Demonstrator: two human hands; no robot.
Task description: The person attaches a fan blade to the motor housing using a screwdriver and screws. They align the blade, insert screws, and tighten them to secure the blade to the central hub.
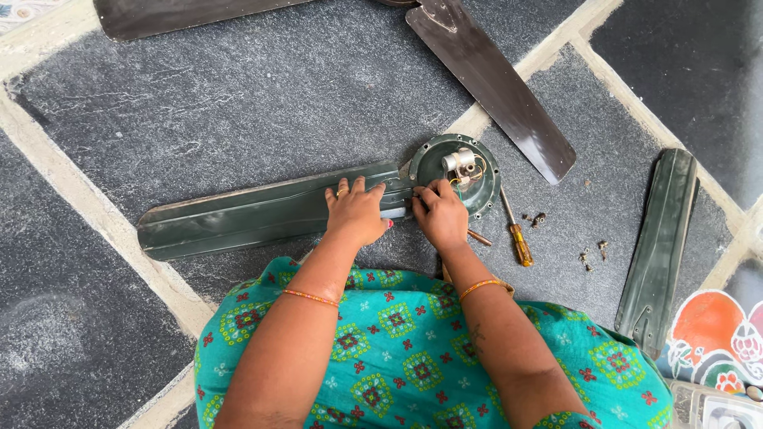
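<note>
On the dark stone floor [238,103], the left hand [355,210] presses flat, fingers spread, on the green fan blade [254,213] near its inner end. The right hand [439,214] pinches its grip at the joint where that blade meets the round green motor housing [455,171]; what it pinches is hidden. A yellow-handled screwdriver [518,237] lies just beside the housing, loose screws [588,256] and another green blade [660,246] farther right.

Screwdriver [517,232], yellow handle, lies on stone floor [238,103]. Loose screws [592,254] just right of it, spare green blade [660,246] farther right. Brown blade [493,83] above screwdriver, another brown blade [183,14] top-left.
</note>
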